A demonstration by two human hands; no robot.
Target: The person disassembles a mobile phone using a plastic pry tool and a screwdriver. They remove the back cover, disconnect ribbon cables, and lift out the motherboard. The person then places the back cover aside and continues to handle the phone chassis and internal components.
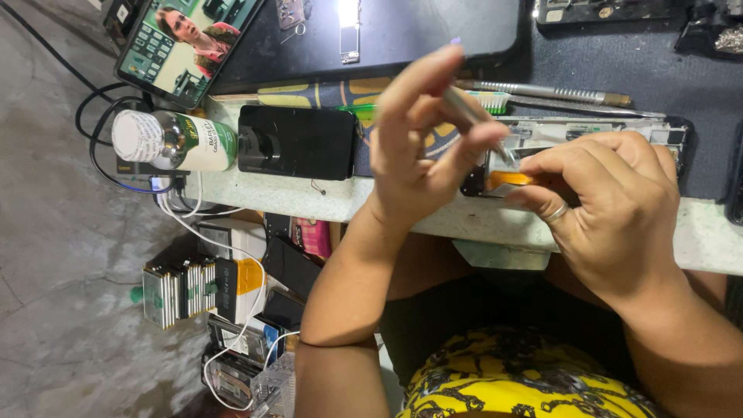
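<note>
My left hand (418,147) pinches thin metal tweezers (474,116), whose tip points down at the near end of an opened phone (604,130). The phone lies on the bench with its inner parts exposed and an orange strip (511,179) at its end. Beside that strip, my right hand (611,201), with a ring on one finger, presses on the phone's near edge. Its fingers hide part of the phone's frame.
A black phone (298,142) lies face down next to a white and green can (174,141) on its side. Behind are a screen playing a video (182,42), a green toothbrush (495,99) and a metal tool (557,93). Boxes and cables (209,294) sit below the bench edge (480,220).
</note>
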